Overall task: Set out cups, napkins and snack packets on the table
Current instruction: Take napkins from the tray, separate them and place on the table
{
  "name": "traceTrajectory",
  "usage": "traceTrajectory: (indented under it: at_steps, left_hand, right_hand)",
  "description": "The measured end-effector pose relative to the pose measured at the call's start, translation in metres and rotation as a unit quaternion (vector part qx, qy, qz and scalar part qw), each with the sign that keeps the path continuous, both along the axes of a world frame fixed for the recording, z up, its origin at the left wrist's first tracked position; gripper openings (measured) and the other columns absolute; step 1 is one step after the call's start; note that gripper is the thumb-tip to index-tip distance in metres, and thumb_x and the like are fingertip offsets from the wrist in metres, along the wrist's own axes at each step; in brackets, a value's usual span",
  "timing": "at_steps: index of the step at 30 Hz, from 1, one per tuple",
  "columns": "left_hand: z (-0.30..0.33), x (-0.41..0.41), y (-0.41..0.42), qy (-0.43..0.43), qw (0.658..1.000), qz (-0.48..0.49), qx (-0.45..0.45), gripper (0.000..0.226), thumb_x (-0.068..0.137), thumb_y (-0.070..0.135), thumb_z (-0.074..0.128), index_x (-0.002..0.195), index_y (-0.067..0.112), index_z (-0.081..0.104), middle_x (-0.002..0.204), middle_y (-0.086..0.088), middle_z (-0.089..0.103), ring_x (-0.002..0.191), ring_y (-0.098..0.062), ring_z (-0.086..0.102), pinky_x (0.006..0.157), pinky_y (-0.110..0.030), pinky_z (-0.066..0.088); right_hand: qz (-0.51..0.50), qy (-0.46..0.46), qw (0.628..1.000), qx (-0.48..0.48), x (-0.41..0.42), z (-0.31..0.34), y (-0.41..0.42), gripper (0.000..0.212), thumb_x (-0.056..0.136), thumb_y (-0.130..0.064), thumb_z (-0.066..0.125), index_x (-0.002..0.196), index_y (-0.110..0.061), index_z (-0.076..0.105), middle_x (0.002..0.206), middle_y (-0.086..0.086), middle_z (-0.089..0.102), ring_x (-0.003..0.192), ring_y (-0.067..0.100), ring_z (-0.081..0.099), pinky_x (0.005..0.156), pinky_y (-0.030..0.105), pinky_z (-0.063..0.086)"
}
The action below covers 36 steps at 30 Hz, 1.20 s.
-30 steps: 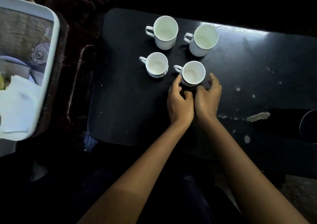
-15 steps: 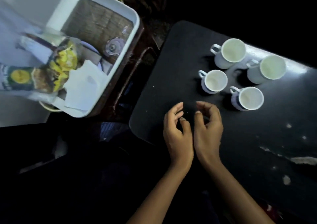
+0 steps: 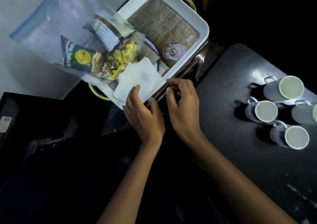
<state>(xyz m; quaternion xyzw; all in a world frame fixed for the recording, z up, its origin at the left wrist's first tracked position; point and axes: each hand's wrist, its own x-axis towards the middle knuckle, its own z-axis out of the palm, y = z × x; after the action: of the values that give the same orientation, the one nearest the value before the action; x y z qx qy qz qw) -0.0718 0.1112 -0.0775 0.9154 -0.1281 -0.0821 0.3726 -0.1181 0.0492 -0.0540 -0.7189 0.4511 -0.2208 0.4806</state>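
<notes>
Several white cups stand grouped on the black table at the right. A white tray left of the table holds white napkins, yellow and green snack packets and a woven mat. My left hand hovers at the tray's near edge, fingertips over the napkins, fingers apart and holding nothing. My right hand is beside it at the tray's rim, fingers curled loosely, empty.
A clear zip bag with a blue seal lies over the tray's far left side. An upturned glass rests on the mat. A dark wooden frame runs between tray and table. Dark floor lies below.
Both hands left the cups on the table and moved left to the tray's near edge. The view swung left with them, bringing the tray to the middle.
</notes>
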Motion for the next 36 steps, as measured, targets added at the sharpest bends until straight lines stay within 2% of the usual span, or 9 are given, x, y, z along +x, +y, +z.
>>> traceTrajectory:
  at_steps: [4, 7, 10, 14, 19, 25, 27, 30, 36]
  left_hand:
    - [-0.018, 0.028, 0.018, 0.019, 0.986, -0.062, 0.156, 0.044, 0.096, 0.028, 0.042, 0.139, 0.016, 0.042, 0.150, -0.005, 0.039, 0.137, -0.023, 0.036, 0.116, -0.047, 0.001]
    - [-0.028, 0.035, 0.029, -0.004, 0.968, -0.121, 0.221, 0.046, 0.097, 0.038, 0.036, 0.140, 0.021, 0.040, 0.152, -0.001, 0.036, 0.140, -0.019, 0.031, 0.115, -0.048, -0.005]
    - [-0.030, 0.038, 0.033, -0.016, 0.962, -0.142, 0.231, 0.049, 0.096, 0.040, 0.038, 0.142, 0.022, 0.038, 0.153, 0.001, 0.034, 0.142, -0.017, 0.028, 0.115, -0.047, -0.007]
    - [-0.031, 0.041, 0.038, -0.017, 0.961, -0.152, 0.230, 0.050, 0.095, 0.038, 0.039, 0.143, 0.023, 0.036, 0.153, 0.005, 0.033, 0.143, -0.016, 0.025, 0.115, -0.047, -0.009]
    - [-0.028, 0.041, 0.040, -0.008, 0.963, -0.154, 0.222, 0.051, 0.096, 0.037, 0.038, 0.144, 0.023, 0.035, 0.154, 0.005, 0.031, 0.144, -0.015, 0.023, 0.115, -0.045, -0.010]
    - [-0.031, 0.040, 0.043, 0.001, 0.964, -0.158, 0.214, 0.053, 0.095, 0.036, 0.037, 0.146, 0.023, 0.032, 0.156, 0.005, 0.027, 0.145, -0.014, 0.019, 0.115, -0.043, -0.009]
    - [-0.032, 0.040, 0.044, -0.005, 0.965, -0.158, 0.209, 0.053, 0.094, 0.035, 0.039, 0.145, 0.021, 0.034, 0.155, 0.004, 0.029, 0.145, -0.016, 0.022, 0.116, -0.045, -0.006]
    - [-0.033, 0.040, 0.044, -0.012, 0.966, -0.156, 0.204, 0.054, 0.093, 0.034, 0.042, 0.145, 0.020, 0.035, 0.154, 0.002, 0.031, 0.144, -0.018, 0.025, 0.116, -0.045, -0.004]
    - [-0.037, 0.040, 0.045, 0.010, 0.971, -0.154, 0.182, 0.055, 0.094, 0.033, 0.041, 0.147, 0.022, 0.030, 0.156, 0.005, 0.026, 0.146, -0.015, 0.017, 0.115, -0.039, -0.014]
  right_hand:
    - [0.064, 0.065, 0.996, -0.008, 0.030, -0.006, -0.004, 0.027, 0.092, -0.010, 0.051, 0.117, -0.007, 0.059, 0.115, 0.011, 0.057, 0.103, 0.027, 0.054, 0.093, 0.038, 0.043]
    - [0.104, 0.119, 0.987, -0.005, 0.053, -0.012, -0.009, 0.032, 0.091, -0.010, 0.052, 0.123, -0.004, 0.055, 0.124, 0.016, 0.053, 0.116, 0.031, 0.049, 0.100, 0.040, 0.039]
    - [0.126, 0.170, 0.977, -0.011, 0.072, -0.017, -0.016, 0.040, 0.090, -0.010, 0.053, 0.129, -0.002, 0.050, 0.130, 0.017, 0.050, 0.121, 0.032, 0.046, 0.104, 0.039, 0.035]
    - [0.151, 0.257, 0.953, -0.050, 0.094, -0.024, -0.024, 0.043, 0.089, -0.018, 0.056, 0.127, 0.001, 0.047, 0.127, 0.021, 0.050, 0.119, 0.036, 0.046, 0.098, 0.038, 0.035]
    - [0.161, 0.327, 0.930, -0.049, 0.109, -0.030, -0.027, 0.057, 0.086, -0.029, 0.065, 0.128, 0.002, 0.042, 0.133, 0.023, 0.044, 0.125, 0.037, 0.040, 0.105, 0.039, 0.029]
    - [0.141, 0.354, 0.925, 0.010, 0.121, -0.033, -0.031, 0.070, 0.077, -0.028, 0.075, 0.129, 0.001, 0.038, 0.133, 0.019, 0.052, 0.126, 0.034, 0.047, 0.101, 0.041, 0.040]
    - [0.146, 0.373, 0.916, 0.015, 0.123, -0.035, -0.032, 0.066, 0.076, -0.026, 0.075, 0.128, 0.000, 0.043, 0.134, 0.017, 0.051, 0.126, 0.034, 0.047, 0.101, 0.041, 0.040]
    - [0.159, 0.391, 0.907, 0.002, 0.125, -0.037, -0.032, 0.046, 0.077, -0.022, 0.071, 0.117, -0.004, 0.057, 0.132, 0.015, 0.052, 0.123, 0.034, 0.047, 0.099, 0.039, 0.041]
    - [0.139, 0.312, 0.939, 0.043, 0.119, -0.039, -0.030, 0.026, 0.075, -0.018, 0.068, 0.099, -0.008, 0.062, 0.103, 0.012, 0.066, 0.106, 0.030, 0.058, 0.092, 0.035, 0.042]
